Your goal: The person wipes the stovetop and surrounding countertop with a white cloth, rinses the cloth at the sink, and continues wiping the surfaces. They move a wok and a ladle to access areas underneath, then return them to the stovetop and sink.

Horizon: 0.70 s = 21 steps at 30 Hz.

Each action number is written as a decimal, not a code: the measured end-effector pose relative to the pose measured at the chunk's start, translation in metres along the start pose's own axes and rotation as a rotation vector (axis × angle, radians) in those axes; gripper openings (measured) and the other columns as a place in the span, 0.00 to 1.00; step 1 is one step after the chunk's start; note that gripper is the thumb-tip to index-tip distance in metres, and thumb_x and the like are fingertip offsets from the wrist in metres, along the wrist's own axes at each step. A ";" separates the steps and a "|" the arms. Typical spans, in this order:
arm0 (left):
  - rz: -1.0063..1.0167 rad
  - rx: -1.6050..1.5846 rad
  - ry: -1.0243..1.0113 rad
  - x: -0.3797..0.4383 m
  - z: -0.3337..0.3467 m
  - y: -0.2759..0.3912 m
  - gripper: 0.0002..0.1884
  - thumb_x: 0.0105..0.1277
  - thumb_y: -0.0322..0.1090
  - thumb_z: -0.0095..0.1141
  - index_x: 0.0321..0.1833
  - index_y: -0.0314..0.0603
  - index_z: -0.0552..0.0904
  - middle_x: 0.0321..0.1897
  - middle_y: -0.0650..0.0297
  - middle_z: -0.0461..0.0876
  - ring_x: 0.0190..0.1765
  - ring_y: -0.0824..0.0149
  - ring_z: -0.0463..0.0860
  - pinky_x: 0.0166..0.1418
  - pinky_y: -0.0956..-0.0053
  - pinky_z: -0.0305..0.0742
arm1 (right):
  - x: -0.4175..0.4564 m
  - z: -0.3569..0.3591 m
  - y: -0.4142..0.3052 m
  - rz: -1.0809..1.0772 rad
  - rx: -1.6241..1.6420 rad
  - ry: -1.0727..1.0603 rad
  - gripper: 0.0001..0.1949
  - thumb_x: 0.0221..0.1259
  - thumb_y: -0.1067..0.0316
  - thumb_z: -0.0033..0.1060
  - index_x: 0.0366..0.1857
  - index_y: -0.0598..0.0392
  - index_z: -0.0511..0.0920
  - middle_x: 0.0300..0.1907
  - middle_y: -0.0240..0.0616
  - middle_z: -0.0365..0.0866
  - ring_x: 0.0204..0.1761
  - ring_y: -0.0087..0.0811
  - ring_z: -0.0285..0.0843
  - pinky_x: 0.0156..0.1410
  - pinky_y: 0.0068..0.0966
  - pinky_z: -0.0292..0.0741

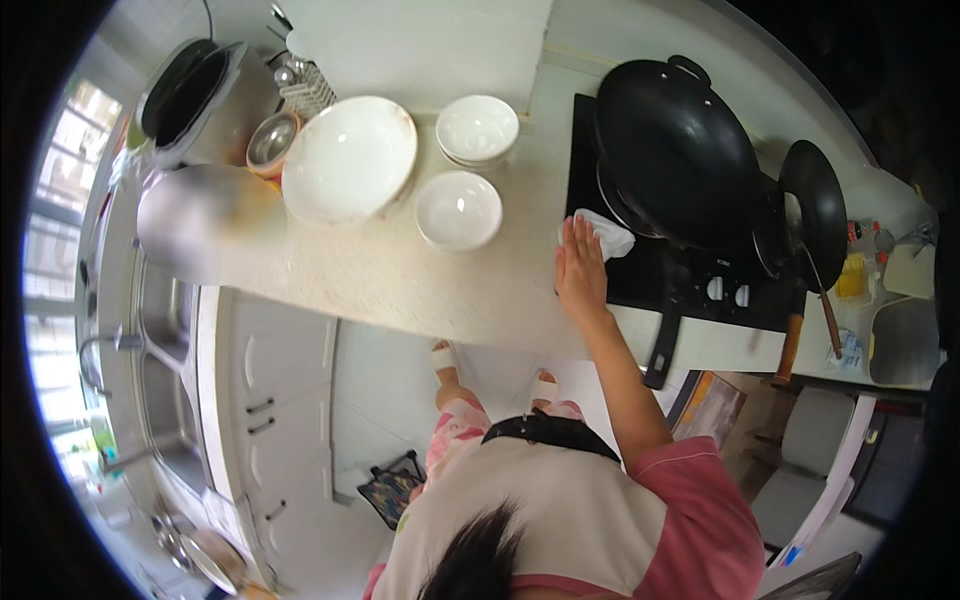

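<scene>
My right hand [581, 264] lies palm down on a folded white cloth [611, 234], fingers extended and close together, at the left edge of the black glass cooktop [585, 165]. Part of the cloth is hidden under the fingers. Beside it on the cooktop rests a large black wok [675, 157], its long handle [664, 345] reaching past the counter's front edge. Only a sliver of my left hand [416, 492] shows by my hip; what it does is hidden.
White bowls [459, 210] and a large white dish [349, 161] stand on the pale counter [465, 292]. A blurred round object [210, 221] is at the left, near the sink [166, 315]. A second dark pan [817, 210] sits right of the wok. A folding stool [390, 487] stands on the floor.
</scene>
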<state>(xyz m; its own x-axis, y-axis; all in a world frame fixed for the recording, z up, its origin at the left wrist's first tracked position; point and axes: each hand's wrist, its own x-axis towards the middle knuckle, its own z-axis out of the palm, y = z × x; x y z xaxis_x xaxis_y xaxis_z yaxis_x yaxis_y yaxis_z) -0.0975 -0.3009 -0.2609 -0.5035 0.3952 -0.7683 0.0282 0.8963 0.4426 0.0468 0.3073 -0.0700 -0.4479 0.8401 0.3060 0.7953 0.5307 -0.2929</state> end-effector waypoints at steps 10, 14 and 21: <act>-0.030 -0.104 -0.038 0.073 -0.141 0.050 0.15 0.68 0.41 0.52 0.40 0.36 0.84 0.32 0.54 0.86 0.35 0.62 0.85 0.41 0.67 0.78 | 0.241 0.093 0.042 0.192 -0.311 0.032 0.23 0.71 0.59 0.38 0.63 0.61 0.67 0.67 0.50 0.66 0.70 0.49 0.58 0.74 0.44 0.57; -0.046 -0.066 -0.039 0.087 -0.168 0.066 0.15 0.69 0.40 0.51 0.41 0.35 0.83 0.32 0.55 0.86 0.35 0.62 0.85 0.41 0.67 0.78 | 0.318 0.090 0.070 0.180 -0.531 -0.316 0.24 0.74 0.59 0.33 0.70 0.56 0.59 0.74 0.40 0.57 0.75 0.44 0.50 0.77 0.42 0.50; -0.018 -0.022 -0.090 0.083 -0.210 0.068 0.15 0.70 0.39 0.49 0.42 0.33 0.82 0.33 0.56 0.85 0.36 0.63 0.85 0.40 0.68 0.79 | 0.242 0.077 0.047 0.062 -0.110 -0.113 0.23 0.73 0.63 0.35 0.68 0.57 0.63 0.70 0.43 0.64 0.72 0.40 0.59 0.77 0.38 0.53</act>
<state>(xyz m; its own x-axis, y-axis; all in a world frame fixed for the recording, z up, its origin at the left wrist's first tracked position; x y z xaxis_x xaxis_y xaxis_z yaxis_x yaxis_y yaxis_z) -0.3189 -0.2496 -0.1978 -0.4240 0.3965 -0.8142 0.0000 0.8991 0.4378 -0.0552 0.5440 -0.0795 -0.4343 0.8815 0.1851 0.8601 0.4669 -0.2056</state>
